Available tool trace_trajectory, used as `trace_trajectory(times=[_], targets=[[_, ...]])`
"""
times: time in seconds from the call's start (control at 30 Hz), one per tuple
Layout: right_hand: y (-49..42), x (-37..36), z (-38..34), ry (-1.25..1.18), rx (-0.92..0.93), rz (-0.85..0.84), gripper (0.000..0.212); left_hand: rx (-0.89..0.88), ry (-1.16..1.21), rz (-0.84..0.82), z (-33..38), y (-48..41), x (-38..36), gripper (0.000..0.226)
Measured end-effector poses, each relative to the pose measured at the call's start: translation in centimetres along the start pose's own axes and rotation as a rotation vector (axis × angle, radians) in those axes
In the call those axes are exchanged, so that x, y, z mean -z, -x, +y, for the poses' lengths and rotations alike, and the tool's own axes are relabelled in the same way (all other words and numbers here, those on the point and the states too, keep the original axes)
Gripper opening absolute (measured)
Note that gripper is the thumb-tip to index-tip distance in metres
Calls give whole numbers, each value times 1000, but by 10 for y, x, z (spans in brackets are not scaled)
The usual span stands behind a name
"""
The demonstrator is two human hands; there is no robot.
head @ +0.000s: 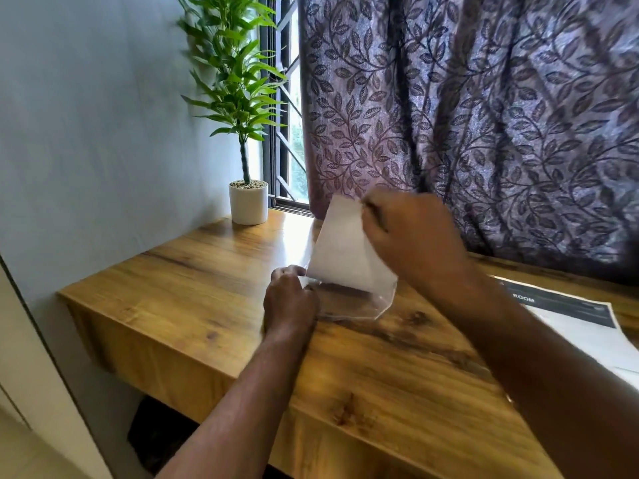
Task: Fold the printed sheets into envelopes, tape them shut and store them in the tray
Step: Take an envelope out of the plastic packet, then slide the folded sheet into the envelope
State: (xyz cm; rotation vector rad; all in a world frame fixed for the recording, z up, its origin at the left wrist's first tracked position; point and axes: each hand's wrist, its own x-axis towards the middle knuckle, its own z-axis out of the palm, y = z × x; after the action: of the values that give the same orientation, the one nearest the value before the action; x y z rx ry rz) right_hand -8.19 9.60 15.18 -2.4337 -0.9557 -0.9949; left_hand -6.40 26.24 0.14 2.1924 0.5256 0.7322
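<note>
Standing nearly upright over the desk, a folded white paper envelope [342,247] with a plain, matte face tapers from a wide lower edge to a narrower top. There the right hand [415,236] pinches its upper right corner between curled fingers, though blur hides the exact grip. The envelope's lower edge dips into a clear plastic tray [385,305] with a faceted, many-sided rim, thin and glassy enough that the wood grain shows through it; whether the paper touches the tray floor I cannot tell. The left hand [290,299] has its fingers curled round the tray's left rim, thumb close to the envelope's lower left corner. The tray sits on a glossy wooden table [207,288] of honey-brown grain with dark knots and streaks. At the right edge a printed white sheet [587,326] lies flat, with a black band across its top bearing the white word "ROOM"; the smaller print is unreadable. At the back left stands a leafy green plant [235,81] in a smooth white cylindrical pot [248,205] topped with pebbles, beside a dark window grille [276,133] and a heavy purple curtain [484,115] woven with a leaf-and-vine pattern.
</note>
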Motion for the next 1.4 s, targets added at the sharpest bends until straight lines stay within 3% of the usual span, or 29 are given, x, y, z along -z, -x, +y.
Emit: trace_trajectory(times=[0.27, 0.37, 0.43, 0.5, 0.53, 0.6, 0.67, 0.77, 0.87, 0.93, 1.0, 1.1, 1.17, 1.3, 1.4], targets=[[6, 69, 61, -40, -62, 228, 21, -48, 85, 51, 3, 3, 3, 53], [20, 95, 84, -34, -87, 315, 22, -189, 169, 163, 14, 7, -1, 45], [28, 106, 95, -6, -70, 365, 21, -260, 347, 162, 32, 14, -3, 32], [39, 114, 105, 80, -14, 388, 22, -149, 678, -54, 66, 28, -5, 24], [47, 116, 109, 122, 25, 380, 22, -20, 848, -227, 87, 34, -7, 30], [65, 113, 112, 187, 119, 324, 23, 273, 1059, -579, 123, 41, -10, 61], [86, 108, 115, 287, 233, 251, 25, 374, 1096, -817, 147, 47, -18, 78], [120, 100, 124, 340, 452, 175, 26, 349, 1059, -937, 170, 56, -34, 54], [143, 96, 134, 304, 514, 10, 29, 232, 908, -927, 179, 55, -47, 33], [151, 93, 143, 228, 406, -125, 48, 129, 735, -883, 179, 51, -51, 23], [154, 90, 156, 57, 208, -134, 59, 38, 596, -883, 178, 48, -54, 21], [150, 80, 191, -88, -84, 70, 48, -118, 403, -893, 181, 47, -60, 24], [147, 72, 216, -40, -268, 132, 42, -251, 286, -902, 185, 46, -62, 25], [144, 53, 253, -137, -541, -21, 56, -434, 37, -957, 192, 38, -68, 31], [148, 47, 270, -165, -651, -67, 38, -537, -103, -1016, 198, 33, -72, 26]])
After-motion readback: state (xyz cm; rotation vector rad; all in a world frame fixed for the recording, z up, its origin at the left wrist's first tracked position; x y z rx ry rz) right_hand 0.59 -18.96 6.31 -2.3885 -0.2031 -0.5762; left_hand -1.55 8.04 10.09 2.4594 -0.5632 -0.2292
